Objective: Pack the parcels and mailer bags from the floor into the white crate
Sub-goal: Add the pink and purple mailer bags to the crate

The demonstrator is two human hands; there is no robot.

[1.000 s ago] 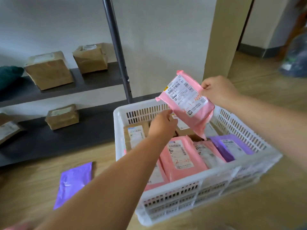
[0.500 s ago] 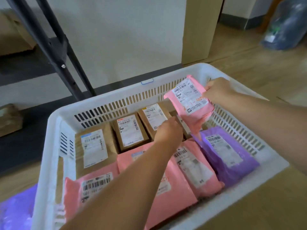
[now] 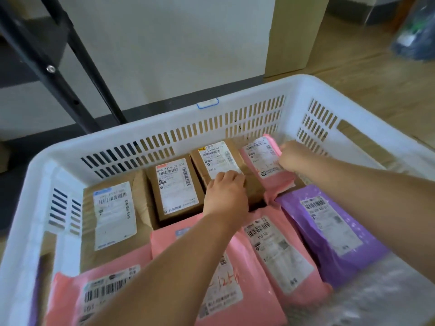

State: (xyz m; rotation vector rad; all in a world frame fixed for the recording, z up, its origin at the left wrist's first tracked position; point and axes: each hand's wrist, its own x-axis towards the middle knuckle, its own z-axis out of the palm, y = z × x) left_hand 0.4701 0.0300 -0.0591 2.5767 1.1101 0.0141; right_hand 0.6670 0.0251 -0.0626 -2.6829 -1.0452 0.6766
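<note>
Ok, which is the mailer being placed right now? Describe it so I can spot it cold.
Look inside the white crate, at its far right corner. There the right hand holds a small pink mailer bag, label up, beside a brown parcel. It is the only pink bag in the back row, above the purple mailer.

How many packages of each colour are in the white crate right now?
Brown cardboard parcels: 3
Pink mailer bags: 4
Purple mailer bags: 1
Total: 8, counting the pink bag under the right hand; anything buried underneath is hidden.
</note>
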